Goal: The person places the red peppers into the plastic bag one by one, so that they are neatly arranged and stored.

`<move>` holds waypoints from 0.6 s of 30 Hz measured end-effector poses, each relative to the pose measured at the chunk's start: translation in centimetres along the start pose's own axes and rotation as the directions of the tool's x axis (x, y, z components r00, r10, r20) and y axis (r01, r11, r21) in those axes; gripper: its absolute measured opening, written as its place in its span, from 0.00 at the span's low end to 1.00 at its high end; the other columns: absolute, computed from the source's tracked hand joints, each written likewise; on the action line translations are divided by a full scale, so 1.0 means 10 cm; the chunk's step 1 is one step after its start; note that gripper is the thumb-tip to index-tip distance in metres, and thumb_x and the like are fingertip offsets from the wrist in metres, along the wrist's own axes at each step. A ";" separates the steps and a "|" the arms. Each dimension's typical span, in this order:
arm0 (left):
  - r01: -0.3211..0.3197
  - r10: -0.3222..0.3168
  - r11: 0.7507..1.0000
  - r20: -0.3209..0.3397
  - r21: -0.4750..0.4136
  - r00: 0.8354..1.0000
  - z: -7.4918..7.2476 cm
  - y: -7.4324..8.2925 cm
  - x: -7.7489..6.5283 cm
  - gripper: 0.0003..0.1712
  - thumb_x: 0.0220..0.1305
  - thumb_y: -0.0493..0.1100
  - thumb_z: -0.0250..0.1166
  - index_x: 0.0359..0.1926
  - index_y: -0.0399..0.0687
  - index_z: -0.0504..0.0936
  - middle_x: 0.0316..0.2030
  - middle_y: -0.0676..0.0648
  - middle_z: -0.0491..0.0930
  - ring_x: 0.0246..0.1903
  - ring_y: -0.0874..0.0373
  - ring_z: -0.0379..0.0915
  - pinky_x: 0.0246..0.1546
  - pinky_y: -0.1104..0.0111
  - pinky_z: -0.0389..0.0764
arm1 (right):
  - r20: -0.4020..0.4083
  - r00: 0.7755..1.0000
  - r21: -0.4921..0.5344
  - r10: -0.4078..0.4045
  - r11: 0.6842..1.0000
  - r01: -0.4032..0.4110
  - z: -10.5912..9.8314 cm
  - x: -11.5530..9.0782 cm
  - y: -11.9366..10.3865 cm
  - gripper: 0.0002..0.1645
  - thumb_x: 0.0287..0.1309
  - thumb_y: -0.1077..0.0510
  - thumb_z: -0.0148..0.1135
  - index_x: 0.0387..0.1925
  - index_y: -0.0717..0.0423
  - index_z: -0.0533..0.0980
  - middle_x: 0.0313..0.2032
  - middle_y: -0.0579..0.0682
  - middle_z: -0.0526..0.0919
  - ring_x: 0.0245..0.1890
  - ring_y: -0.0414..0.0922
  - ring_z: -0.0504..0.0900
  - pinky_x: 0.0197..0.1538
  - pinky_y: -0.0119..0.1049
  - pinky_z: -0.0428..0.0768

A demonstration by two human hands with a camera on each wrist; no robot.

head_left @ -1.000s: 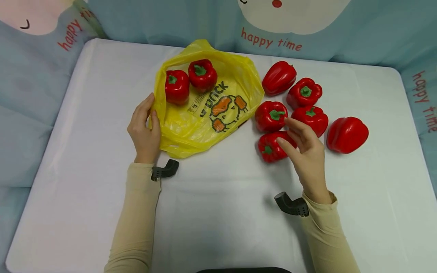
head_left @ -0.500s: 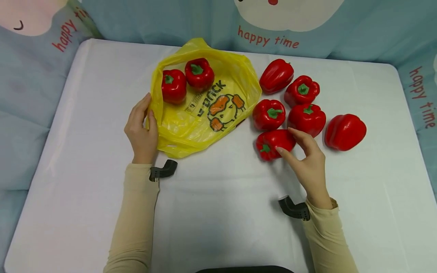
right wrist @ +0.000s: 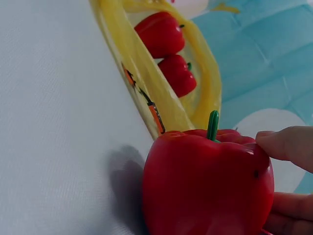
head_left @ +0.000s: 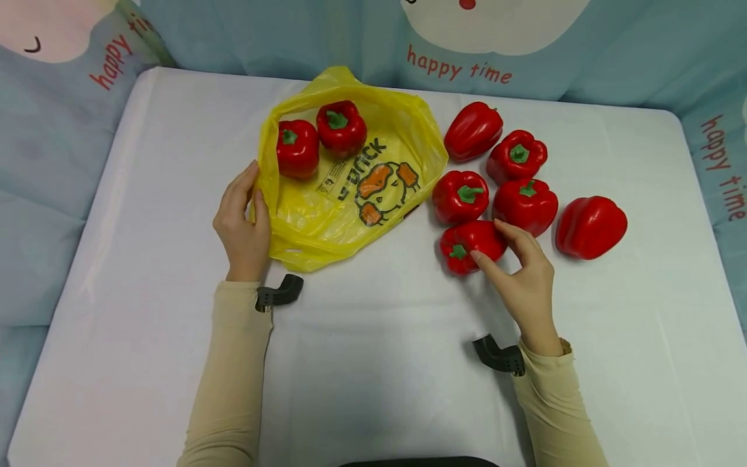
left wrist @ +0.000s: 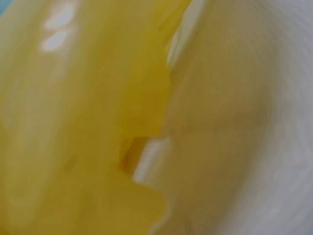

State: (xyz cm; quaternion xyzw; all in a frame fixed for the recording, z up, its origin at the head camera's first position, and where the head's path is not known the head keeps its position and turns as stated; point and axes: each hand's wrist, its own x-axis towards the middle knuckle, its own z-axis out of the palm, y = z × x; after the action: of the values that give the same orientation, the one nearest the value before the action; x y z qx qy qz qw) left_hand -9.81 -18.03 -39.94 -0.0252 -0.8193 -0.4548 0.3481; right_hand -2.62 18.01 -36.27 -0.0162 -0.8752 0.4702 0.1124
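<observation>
My left hand (head_left: 240,227) grips the left edge of a yellow plastic bag (head_left: 315,224), its fingertips partly hidden by the film. The bag lies with its mouth spread, a cartoon printed inside. Two red bell peppers sit within it, one at the left (head_left: 299,155) and one behind it (head_left: 343,133). With thumb and fingers, my right hand (head_left: 528,285) pinches a red bell pepper (head_left: 467,237) lying on its side, green stem to the left. In the right wrist view that pepper (right wrist: 205,186) fills the lower middle, thumb against its side. Blurred yellow film (left wrist: 73,127) covers much of the left wrist view.
Several more red bell peppers stand right of the bag: one at its rim (head_left: 474,131), others close together (head_left: 518,155), and one farther right (head_left: 591,227). All rest on a white-covered table (head_left: 373,363). A blue printed curtain (head_left: 327,39) borders the table's far side.
My right hand has come down from above the peppers onto the nearest one and taken hold of it; that pepper has turned slightly. The left hand stays at the bag's edge.
</observation>
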 end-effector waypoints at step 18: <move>0.021 -0.021 1.000 0.004 0.009 1.000 -0.02 0.00 -0.02 0.16 0.66 0.30 0.56 0.53 0.37 0.79 0.53 0.47 0.78 0.55 0.58 0.72 0.56 0.66 0.74 | 0.151 0.949 0.415 0.278 0.853 -0.316 -0.08 -0.07 0.05 0.17 0.63 0.62 0.56 0.52 0.67 0.76 0.46 0.48 0.80 0.45 0.42 0.77 0.48 0.23 0.78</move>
State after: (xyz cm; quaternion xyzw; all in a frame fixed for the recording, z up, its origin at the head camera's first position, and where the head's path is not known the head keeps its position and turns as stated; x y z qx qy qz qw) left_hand -9.57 -18.15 -39.93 -0.0159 -0.8225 -0.4546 0.3415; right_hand -1.80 18.84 -36.33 -0.1055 -0.7393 0.6651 0.0016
